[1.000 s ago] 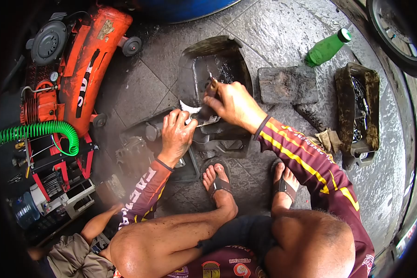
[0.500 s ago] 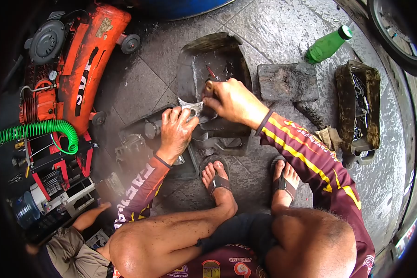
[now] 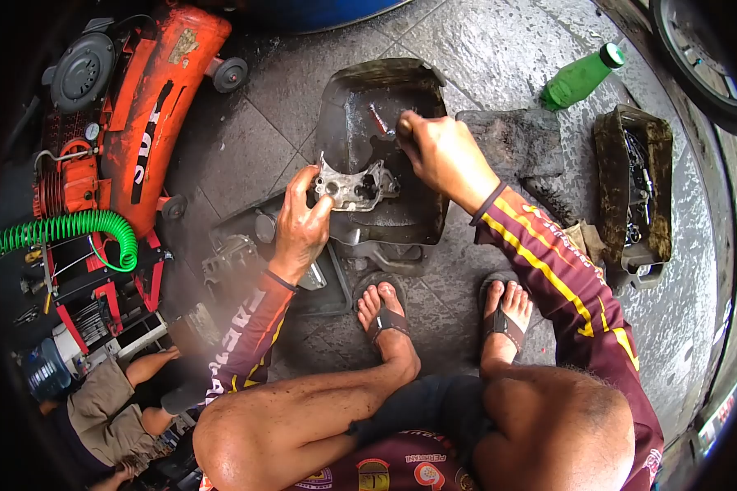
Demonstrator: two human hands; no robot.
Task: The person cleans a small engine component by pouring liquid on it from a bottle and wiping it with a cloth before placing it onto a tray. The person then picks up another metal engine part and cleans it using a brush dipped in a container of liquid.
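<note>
A silvery metal casting (image 3: 356, 186) with holes and a curved edge is pinched by my left hand (image 3: 299, 222) at its left end, above the near part of a dark basin (image 3: 344, 123). My right hand (image 3: 450, 155) is over the basin's right side, apart from the casting, with its fingers closed; what they hold, if anything, is too small and hidden to name. A thin red and silver object (image 3: 379, 120) lies in the basin, left of my right fingertips.
Left stands an orange compressor (image 3: 151, 123) with a green coiled hose (image 3: 74, 233). A dark tray (image 3: 332, 299) with metal parts lies below my left hand. Right are a dark block (image 3: 512, 143), a green bottle (image 3: 581, 78) and a parts bin (image 3: 606, 164). Another person (image 3: 106, 401) is lower left.
My right hand has moved right and up, away from the casting. The casting now shows its face, held by my left hand alone. The other person has shifted at the lower left.
</note>
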